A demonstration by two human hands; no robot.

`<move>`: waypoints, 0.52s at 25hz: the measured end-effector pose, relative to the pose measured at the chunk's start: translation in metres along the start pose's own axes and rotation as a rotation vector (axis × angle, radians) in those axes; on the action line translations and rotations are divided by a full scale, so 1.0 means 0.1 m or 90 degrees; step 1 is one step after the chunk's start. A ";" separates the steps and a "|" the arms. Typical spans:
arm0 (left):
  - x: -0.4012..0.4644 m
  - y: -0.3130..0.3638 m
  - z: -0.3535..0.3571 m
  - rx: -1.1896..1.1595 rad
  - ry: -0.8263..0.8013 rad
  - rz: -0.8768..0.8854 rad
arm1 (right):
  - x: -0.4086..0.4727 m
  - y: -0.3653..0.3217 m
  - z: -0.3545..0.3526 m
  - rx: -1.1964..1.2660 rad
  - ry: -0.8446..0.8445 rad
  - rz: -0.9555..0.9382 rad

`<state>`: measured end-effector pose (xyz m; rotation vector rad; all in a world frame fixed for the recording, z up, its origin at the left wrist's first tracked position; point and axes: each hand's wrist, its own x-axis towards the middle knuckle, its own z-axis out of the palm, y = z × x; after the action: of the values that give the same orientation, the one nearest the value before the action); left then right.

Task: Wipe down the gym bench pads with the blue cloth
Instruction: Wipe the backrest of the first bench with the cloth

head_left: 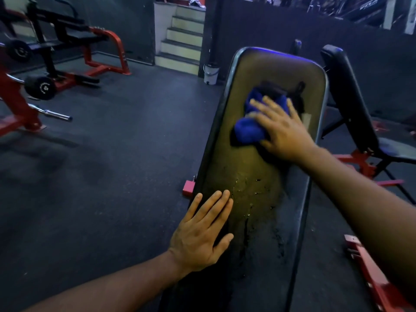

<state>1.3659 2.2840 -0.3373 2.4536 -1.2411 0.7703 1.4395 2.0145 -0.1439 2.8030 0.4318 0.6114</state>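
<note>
Blue cloth (249,129) flattened mid-frame under the spread right hand (286,131), scrubbing the bench pad (258,176); the flat, empty left hand (200,233) steadies its lower edge.

head view: we look forward and down from head height | close over the bench pad (258,188), within our arms' reach | gym floor (112,154) and stairs (180,41) lie beyond

Left hand (200,233) flat, fingers straight; right hand (283,131) spread, pressing.
</note>
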 end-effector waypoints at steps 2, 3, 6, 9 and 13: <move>-0.01 0.00 -0.01 0.005 -0.005 0.005 | 0.42 0.01 -0.05 0.013 0.012 0.095; -0.01 0.00 -0.01 0.005 -0.006 0.007 | 0.61 -0.05 -0.07 0.022 0.013 0.114; 0.01 0.00 -0.02 0.004 -0.002 0.006 | 0.80 -0.29 -0.10 0.049 -0.017 0.083; 0.01 0.03 -0.03 0.003 -0.005 0.006 | 0.38 -0.42 -0.13 0.079 -0.041 -0.007; 0.00 0.03 -0.02 -0.004 -0.005 -0.001 | -0.50 -0.39 -0.27 0.196 0.118 0.125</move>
<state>1.3627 2.2830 -0.3360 2.4545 -1.2426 0.7568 1.3758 2.0384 -0.1498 3.1200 0.3081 0.9241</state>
